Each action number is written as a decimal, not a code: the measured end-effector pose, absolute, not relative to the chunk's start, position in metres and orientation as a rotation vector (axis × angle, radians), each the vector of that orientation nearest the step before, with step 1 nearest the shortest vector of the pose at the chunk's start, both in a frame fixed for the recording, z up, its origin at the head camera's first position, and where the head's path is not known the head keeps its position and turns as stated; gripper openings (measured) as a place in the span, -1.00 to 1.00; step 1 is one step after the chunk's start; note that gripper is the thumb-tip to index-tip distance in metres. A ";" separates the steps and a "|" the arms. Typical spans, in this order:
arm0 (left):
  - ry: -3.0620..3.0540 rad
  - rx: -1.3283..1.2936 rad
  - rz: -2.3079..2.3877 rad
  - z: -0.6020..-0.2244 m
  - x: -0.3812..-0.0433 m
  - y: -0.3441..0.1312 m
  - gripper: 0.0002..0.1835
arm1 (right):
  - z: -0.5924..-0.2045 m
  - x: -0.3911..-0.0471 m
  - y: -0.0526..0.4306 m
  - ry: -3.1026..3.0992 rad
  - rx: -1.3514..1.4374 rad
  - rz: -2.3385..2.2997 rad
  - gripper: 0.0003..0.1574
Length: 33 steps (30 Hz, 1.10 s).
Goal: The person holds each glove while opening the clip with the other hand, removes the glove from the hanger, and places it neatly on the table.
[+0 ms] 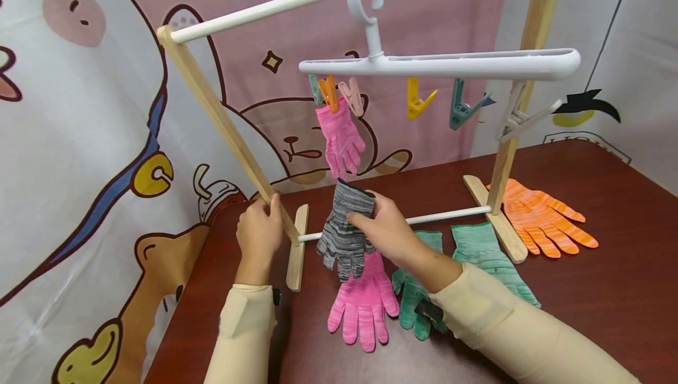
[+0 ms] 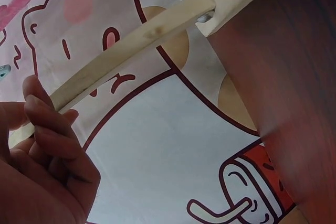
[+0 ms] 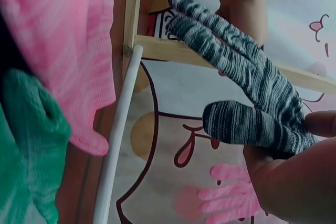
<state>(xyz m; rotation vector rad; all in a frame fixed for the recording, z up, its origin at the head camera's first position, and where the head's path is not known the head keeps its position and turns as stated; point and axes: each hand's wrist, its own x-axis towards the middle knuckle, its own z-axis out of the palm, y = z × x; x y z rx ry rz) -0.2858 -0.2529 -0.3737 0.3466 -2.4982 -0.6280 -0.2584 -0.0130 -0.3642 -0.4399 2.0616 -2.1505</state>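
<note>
My right hand (image 1: 386, 228) pinches a black-and-grey striped knit glove (image 1: 344, 225) near its cuff, thumb in front. The glove's fingers hang down in the head view; the right wrist view shows its striped fingers (image 3: 252, 77) stretched out from my hand. With curled fingers my left hand (image 1: 258, 231) holds the left wooden post (image 1: 228, 131) of a drying rack low down. A pink glove (image 1: 341, 136) hangs just above the striped one, gripped by an orange clothespin (image 1: 329, 93) under a white hanger (image 1: 439, 66). Another pink glove (image 1: 365, 307) lies on the table below.
Green gloves (image 1: 482, 248) lie in front of the rack, partly behind my right forearm. An orange glove (image 1: 551, 219) rests by the right foot (image 1: 498, 225). A yellow clothespin (image 1: 418, 99), a teal one (image 1: 466, 105) and a whitish one (image 1: 521, 116) hang from the hanger's right half.
</note>
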 end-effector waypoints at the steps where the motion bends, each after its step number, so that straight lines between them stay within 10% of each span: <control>1: -2.499 0.348 -0.628 -0.374 -0.286 -0.253 -0.55 | -0.365 -0.258 -0.014 2.049 -0.441 -2.140 -0.56; 33: -2.526 0.360 -0.646 -0.374 -0.285 -0.256 -0.49 | -0.340 -0.227 0.040 2.093 -0.408 -1.976 -0.54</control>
